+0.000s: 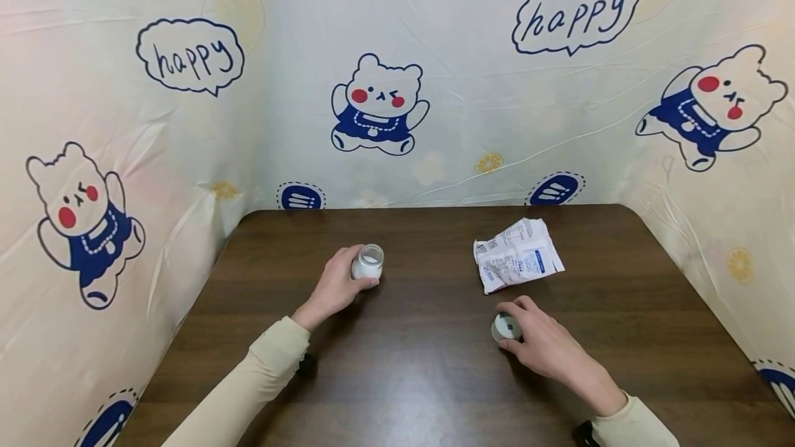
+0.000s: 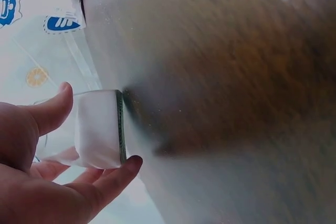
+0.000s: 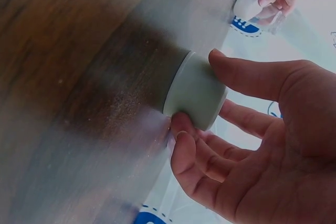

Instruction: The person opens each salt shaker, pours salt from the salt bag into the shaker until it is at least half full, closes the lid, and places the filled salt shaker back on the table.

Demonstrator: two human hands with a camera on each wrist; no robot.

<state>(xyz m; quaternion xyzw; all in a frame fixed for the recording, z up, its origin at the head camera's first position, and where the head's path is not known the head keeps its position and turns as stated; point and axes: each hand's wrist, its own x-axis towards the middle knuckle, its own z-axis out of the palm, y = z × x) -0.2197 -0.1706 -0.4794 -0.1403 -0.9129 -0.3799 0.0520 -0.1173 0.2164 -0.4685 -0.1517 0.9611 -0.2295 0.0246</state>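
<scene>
My left hand (image 1: 335, 285) grips a small clear glass jar (image 1: 368, 267) left of the table's middle, thumb on one side and fingers round the other. The jar stands upright with its mouth uncovered; white contents fill its lower part, clear in the left wrist view (image 2: 100, 129). To the right and nearer the front edge, my right hand (image 1: 549, 343) holds a round pale green lid (image 1: 506, 328) between thumb and fingers. A small dark mark shows on the lid's top. In the right wrist view the lid (image 3: 197, 90) sits at the table surface.
A crumpled white packet (image 1: 518, 257) with blue and black print lies on the brown wooden table (image 1: 422, 336), just beyond my right hand. Pale printed curtains (image 1: 435, 123) enclose the table's back and sides.
</scene>
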